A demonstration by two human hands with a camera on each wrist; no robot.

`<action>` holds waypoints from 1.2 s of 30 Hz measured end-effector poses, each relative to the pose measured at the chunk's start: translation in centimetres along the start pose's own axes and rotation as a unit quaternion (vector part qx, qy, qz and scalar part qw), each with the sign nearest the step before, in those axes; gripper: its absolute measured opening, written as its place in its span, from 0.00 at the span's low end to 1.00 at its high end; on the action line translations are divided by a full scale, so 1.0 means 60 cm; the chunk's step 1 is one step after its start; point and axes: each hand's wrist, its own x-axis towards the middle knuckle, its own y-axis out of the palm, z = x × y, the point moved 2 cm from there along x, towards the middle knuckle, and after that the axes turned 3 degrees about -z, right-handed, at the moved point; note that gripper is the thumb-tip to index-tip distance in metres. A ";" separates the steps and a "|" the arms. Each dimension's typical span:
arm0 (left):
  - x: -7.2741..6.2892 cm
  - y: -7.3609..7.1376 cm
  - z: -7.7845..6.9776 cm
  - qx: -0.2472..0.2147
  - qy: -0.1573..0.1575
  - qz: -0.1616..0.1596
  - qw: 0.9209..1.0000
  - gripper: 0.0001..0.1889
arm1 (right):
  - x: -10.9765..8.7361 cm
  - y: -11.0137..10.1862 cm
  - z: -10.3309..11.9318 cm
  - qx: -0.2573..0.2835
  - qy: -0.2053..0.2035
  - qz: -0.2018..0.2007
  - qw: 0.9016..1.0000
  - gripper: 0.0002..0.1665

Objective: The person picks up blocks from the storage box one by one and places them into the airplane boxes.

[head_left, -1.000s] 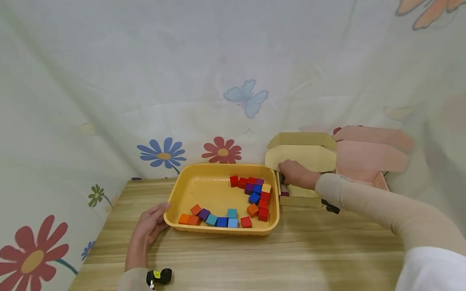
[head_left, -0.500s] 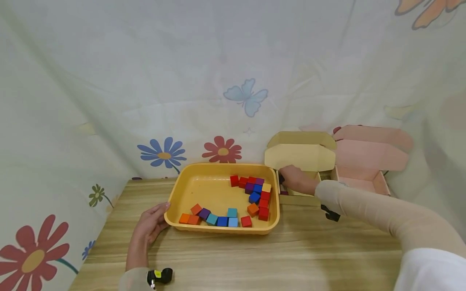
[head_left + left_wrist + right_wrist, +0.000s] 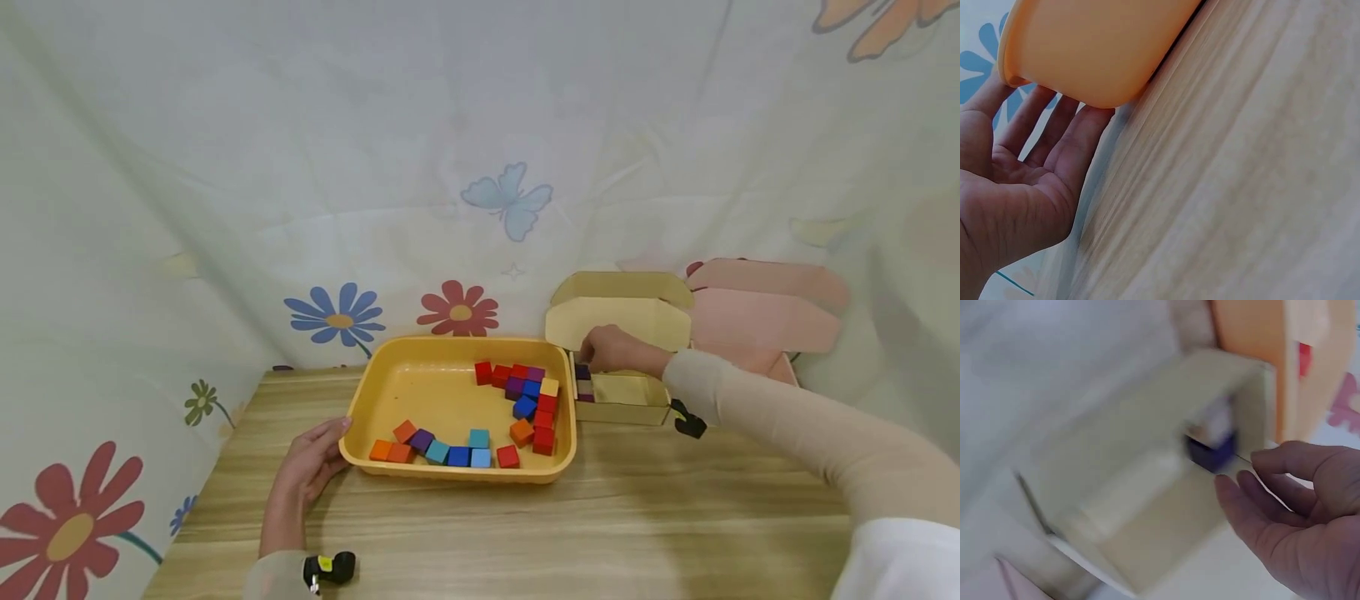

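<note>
A yellow plastic tray point(image 3: 420, 408) holds several coloured cubes, red, orange, blue, purple and teal, along its right and front sides. At its left end my left hand point(image 3: 311, 462) grips the rim, thumb at the edge and fingers against the outer wall point(image 3: 1079, 50). My right hand point(image 3: 611, 348) is over the left end of an open pale-yellow cardboard box point(image 3: 622, 412). In the right wrist view, its thumb and fingers point(image 3: 1235, 500) are apart with nothing between them. Just beyond the fingertips, a dark purple cube point(image 3: 1213, 453) lies in the box, the area blurred.
A pink cardboard box point(image 3: 783, 371) with its lid up stands right of the yellow one, partly behind the right forearm. The yellow box abuts the tray's right side, its raised lid point(image 3: 622, 321) behind the hand. A flowered cloth point(image 3: 457, 208) hangs behind the wooden table point(image 3: 480, 533).
My right hand has lifted slightly and shifted right from inside the yellow box, exposing dark cubes at its left end. The left hand and the tray have stayed put.
</note>
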 end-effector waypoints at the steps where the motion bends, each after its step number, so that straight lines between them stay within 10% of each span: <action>1: -0.001 0.001 0.000 0.001 0.000 0.000 1.000 0.31 | 0.002 -0.011 0.005 -0.007 -0.005 0.001 1.000 0.13; 11: 0.003 0.000 -0.006 0.008 -0.004 -0.002 1.000 0.36 | 0.062 -0.050 0.078 -0.007 -0.041 -0.025 0.999 0.16; 20: 0.010 -0.008 -0.006 0.000 -0.009 -0.001 1.000 0.37 | 0.154 0.020 0.172 0.029 -0.071 0.037 0.996 0.15; 36: 0.016 0.005 -0.006 0.012 -0.017 0.011 1.000 0.39 | 0.216 0.137 0.328 -0.068 -0.256 0.128 0.956 0.23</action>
